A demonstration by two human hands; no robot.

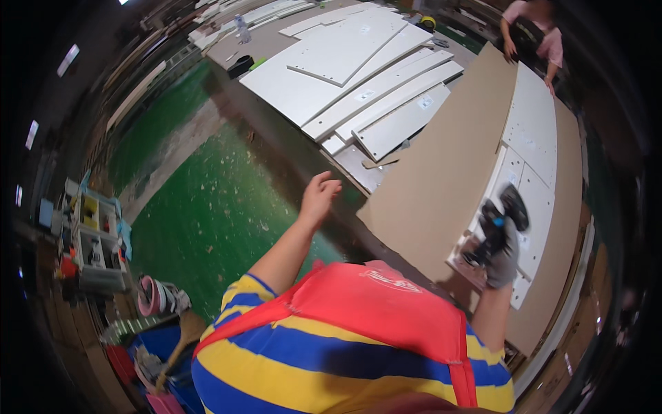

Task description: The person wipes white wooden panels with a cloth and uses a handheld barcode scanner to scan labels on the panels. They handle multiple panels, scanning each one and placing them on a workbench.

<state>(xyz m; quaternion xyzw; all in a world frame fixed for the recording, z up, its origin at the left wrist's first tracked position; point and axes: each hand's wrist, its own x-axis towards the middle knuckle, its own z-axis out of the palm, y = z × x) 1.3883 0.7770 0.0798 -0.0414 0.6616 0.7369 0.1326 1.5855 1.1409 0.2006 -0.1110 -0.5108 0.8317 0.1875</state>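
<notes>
Working a blurred black tool point(494, 231) over the white panels point(529, 141) beneath my gloved right hand point(501, 268) seems the step; I read that hand as wrapped round it, my left hand point(321, 199) empty, half-curled, well apart; next calls for steady aim

Looks like a woodworking or furniture workshop. Beyond the left fingers point(333, 186), an overlapping spread of white panels point(331, 62), several with drilled holes and small labels. To the right of the same fingers, a broad brown sheet point(441, 165), bearing more panels point(531, 131), likewise drilled. In the fingers of the gloved right hand point(505, 269), a black tool point(493, 231), motion-blurred. Well ahead of those fingers, a co-worker point(534, 38) at the panels. Left of the left fingers, scuffed, speckled green floor point(214, 193); farther left, a compartmented bin point(100, 241) of small items.
</notes>
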